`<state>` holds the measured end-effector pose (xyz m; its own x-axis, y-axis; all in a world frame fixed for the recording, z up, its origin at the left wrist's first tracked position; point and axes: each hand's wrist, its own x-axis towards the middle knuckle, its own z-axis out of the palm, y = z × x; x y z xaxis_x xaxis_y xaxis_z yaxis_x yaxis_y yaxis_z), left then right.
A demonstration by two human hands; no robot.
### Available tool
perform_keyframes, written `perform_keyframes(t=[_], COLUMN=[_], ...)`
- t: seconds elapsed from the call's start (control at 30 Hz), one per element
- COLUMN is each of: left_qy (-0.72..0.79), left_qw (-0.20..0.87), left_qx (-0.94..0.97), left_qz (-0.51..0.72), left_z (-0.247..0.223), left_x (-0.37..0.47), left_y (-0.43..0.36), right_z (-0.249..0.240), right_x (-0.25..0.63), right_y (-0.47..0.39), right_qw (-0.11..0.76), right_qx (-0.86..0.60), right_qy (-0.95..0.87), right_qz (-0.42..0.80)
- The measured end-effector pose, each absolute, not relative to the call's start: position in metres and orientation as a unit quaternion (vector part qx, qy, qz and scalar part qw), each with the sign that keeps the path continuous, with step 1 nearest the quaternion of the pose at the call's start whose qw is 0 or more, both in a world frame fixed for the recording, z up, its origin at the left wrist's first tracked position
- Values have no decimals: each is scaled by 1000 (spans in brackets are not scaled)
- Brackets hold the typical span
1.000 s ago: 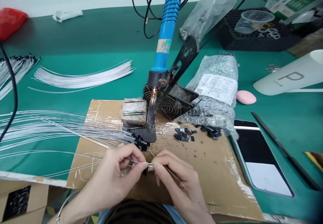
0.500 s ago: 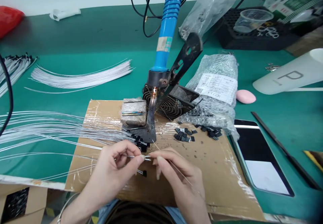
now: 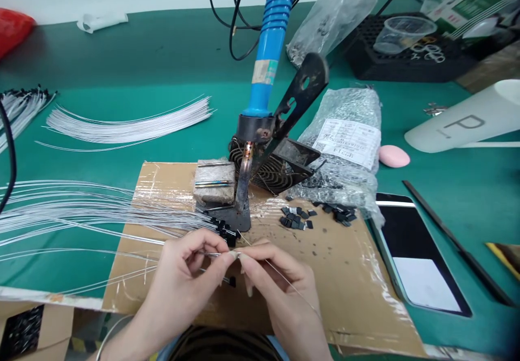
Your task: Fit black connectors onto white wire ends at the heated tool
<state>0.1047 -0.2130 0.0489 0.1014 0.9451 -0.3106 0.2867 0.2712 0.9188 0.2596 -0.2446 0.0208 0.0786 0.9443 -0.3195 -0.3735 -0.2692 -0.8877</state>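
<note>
1. White wire (image 3: 210, 254) takes centre stage, low over the cardboard (image 3: 337, 296), its end lifted clear between two sets of fingertips, likely so that the tip can be worked by feel.

2. And look at the hands: the left hand (image 3: 189, 279) pinches the wire between thumb and forefinger near the end, seemingly to steady it; the right hand (image 3: 286, 290) meets it there, thumb and forefinger closed on the tip.

3. A thin strand (image 3: 290, 284) runs through that right hand, its free end poking up past the knuckles, probably tucked there to be within easy reach.

4. Just beyond, a fan of wires (image 3: 170, 217) sweeps in from the left, black ends (image 3: 221, 228) gathered together by the iron's stand, perhaps so they stay in order.

5. Above stands the blue-handled soldering iron (image 3: 264, 68), tip down, held up by its bracket, presumably leaving both hands free! A fan (image 3: 274, 174) sits right behind the tip, maybe for the fumes.

6. Small black pieces (image 3: 296, 220) lie loose to the right, near at hand; the phone (image 3: 418, 252) rests farther out on the green surface (image 3: 170, 68).
</note>
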Motion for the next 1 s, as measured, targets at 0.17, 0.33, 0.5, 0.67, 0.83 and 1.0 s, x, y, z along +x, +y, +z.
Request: perform_keyframes(t=[0.17,0.33,0.5,0.67,0.83,1.0], left_qy=[596,592,599,588,577,578], left_qw=[507,511,496,484,494,501], left_qx=[541,551,551,575,581,577], left_qz=[309,292,303,300,292,286], left_z=[46,42,38,39,39,36], left_x=[104,102,101,100,98,97], left_y=[-216,-220,-226,-225,-225,-228], right_z=[21,21,22,16,18,25], right_x=[260,260,260,268,277,278], right_y=[-245,-246,-246,-244,-238,-235], right_qw=[527,528,521,503,456,436], right_qx=[-502,-508,-518,-500,-507,-523], right_qy=[-254,-253,-251,-268,-279,-267], right_qz=[637,632,630,652,676,683])
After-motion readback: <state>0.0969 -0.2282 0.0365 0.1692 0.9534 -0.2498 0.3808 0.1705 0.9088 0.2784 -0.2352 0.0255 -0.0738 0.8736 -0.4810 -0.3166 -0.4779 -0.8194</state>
